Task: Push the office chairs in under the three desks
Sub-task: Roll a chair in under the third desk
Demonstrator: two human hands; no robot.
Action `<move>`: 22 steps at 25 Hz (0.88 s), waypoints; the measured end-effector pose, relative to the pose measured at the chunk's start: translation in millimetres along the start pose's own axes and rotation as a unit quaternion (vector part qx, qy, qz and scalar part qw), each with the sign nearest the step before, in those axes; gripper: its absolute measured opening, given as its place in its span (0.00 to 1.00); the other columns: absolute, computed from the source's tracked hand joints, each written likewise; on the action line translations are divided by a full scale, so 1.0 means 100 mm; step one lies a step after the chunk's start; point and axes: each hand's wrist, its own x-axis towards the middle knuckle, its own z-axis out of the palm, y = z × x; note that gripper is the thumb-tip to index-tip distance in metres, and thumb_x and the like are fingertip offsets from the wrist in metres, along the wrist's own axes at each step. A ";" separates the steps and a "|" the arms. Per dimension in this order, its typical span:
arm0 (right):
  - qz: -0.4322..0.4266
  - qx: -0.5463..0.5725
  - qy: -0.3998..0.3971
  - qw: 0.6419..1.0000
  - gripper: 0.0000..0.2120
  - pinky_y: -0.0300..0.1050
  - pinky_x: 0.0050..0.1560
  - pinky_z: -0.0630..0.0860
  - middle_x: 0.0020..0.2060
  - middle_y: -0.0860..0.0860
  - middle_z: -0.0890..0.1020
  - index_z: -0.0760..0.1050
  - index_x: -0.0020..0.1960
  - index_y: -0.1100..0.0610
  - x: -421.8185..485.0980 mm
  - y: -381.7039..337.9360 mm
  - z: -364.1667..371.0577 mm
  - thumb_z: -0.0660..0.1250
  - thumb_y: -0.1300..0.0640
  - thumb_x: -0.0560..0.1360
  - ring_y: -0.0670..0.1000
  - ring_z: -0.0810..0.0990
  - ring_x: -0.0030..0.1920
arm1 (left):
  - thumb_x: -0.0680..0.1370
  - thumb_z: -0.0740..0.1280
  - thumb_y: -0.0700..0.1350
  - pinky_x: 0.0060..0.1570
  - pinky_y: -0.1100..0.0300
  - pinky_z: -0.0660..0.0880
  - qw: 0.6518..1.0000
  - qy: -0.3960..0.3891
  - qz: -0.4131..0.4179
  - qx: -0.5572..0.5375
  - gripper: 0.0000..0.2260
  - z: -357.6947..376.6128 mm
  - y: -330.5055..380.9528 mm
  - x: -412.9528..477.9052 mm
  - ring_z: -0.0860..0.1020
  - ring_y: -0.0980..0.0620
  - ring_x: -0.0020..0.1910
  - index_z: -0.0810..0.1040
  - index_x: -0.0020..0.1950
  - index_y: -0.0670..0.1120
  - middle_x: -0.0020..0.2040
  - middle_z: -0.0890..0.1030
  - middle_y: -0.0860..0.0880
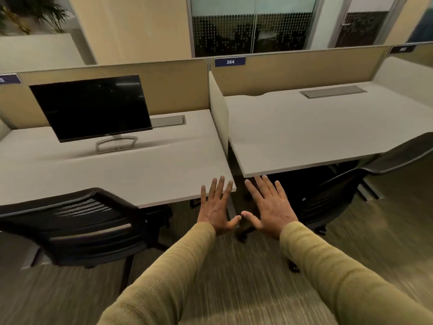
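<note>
Chairs stand at both benches: left chair half out, right chair turned sideways. Both hands, left hand and right hand, are spread, fingers holding nothing. A careless push could jam the armrests against the bench edge.

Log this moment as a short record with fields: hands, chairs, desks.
left hand: open, fingers spread, holding nothing
right hand: open, fingers spread, holding nothing
black mesh-back office chair: at left white desk, backrest outside the desk edge
dark office chair: at right white desk, seat partly under it
black flat monitor: on left desk
blue label 384: on beige partition
</note>
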 end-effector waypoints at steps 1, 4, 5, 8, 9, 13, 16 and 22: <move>0.007 0.000 -0.001 1.000 0.42 0.61 0.78 0.42 0.80 0.54 0.40 0.35 0.80 0.47 0.01 0.20 -0.04 0.49 0.29 0.76 0.57 0.38 0.79 | 0.73 0.55 0.74 0.72 0.39 0.25 1.000 -0.004 0.006 0.000 0.49 -0.01 0.15 0.14 0.27 0.45 0.77 0.29 0.79 0.54 0.79 0.27 0.48; 0.018 0.005 -0.002 1.000 0.42 0.61 0.78 0.43 0.80 0.54 0.39 0.37 0.80 0.48 0.01 0.74 -0.15 0.50 0.29 0.77 0.57 0.39 0.79 | 0.72 0.53 0.74 0.72 0.39 0.25 1.000 -0.001 0.023 -0.002 0.49 -0.05 0.60 0.52 0.27 0.46 0.77 0.29 0.79 0.53 0.80 0.29 0.47; 0.016 0.004 0.001 1.000 0.42 0.61 0.78 0.43 0.80 0.54 0.39 0.37 0.80 0.48 0.02 0.90 -0.19 0.50 0.30 0.77 0.57 0.39 0.79 | 0.72 0.54 0.74 0.72 0.40 0.25 1.000 0.005 0.028 -0.002 0.49 -0.06 0.73 0.64 0.27 0.47 0.77 0.29 0.79 0.53 0.80 0.29 0.48; 0.011 0.012 0.013 1.000 0.41 0.60 0.78 0.42 0.80 0.54 0.40 0.37 0.80 0.48 0.09 1.41 -0.36 0.51 0.30 0.77 0.57 0.39 0.79 | 0.72 0.56 0.73 0.73 0.40 0.27 0.999 0.011 0.041 -0.024 0.50 -0.10 1.16 0.97 0.27 0.48 0.77 0.30 0.79 0.54 0.80 0.30 0.49; 0.007 0.009 0.019 1.000 0.41 0.59 0.78 0.42 0.80 0.54 0.41 0.38 0.80 0.48 0.10 1.59 -0.42 0.51 0.30 0.77 0.56 0.39 0.79 | 0.71 0.56 0.73 0.73 0.40 0.28 0.999 0.017 0.040 -0.027 0.50 -0.09 1.32 1.05 0.27 0.48 0.77 0.30 0.80 0.54 0.80 0.30 0.49; -0.019 0.003 0.045 0.999 0.40 0.59 0.78 0.46 0.81 0.54 0.46 0.43 0.81 0.50 0.10 2.32 -0.66 0.52 0.32 0.78 0.56 0.43 0.80 | 0.71 0.57 0.72 0.74 0.39 0.30 0.999 0.024 0.034 -0.034 0.50 -0.06 2.02 1.28 0.29 0.47 0.78 0.31 0.80 0.53 0.81 0.33 0.48; -0.037 0.021 0.061 0.997 0.38 0.58 0.77 0.50 0.80 0.55 0.53 0.49 0.80 0.51 0.03 2.89 -0.82 0.52 0.32 0.78 0.56 0.49 0.79 | 0.72 0.58 0.72 0.76 0.40 0.31 0.998 0.029 0.014 -0.054 0.50 -0.03 2.55 1.38 0.31 0.47 0.79 0.32 0.80 0.52 0.82 0.34 0.48; -0.022 0.048 0.046 0.998 0.39 0.56 0.73 0.59 0.75 0.55 0.65 0.62 0.76 0.51 -0.20 4.13 -0.79 0.46 0.28 0.75 0.57 0.62 0.75 | 0.72 0.58 0.72 0.77 0.43 0.35 0.988 0.061 -0.033 -0.139 0.49 -0.04 3.52 1.66 0.34 0.51 0.80 0.33 0.81 0.53 0.82 0.37 0.51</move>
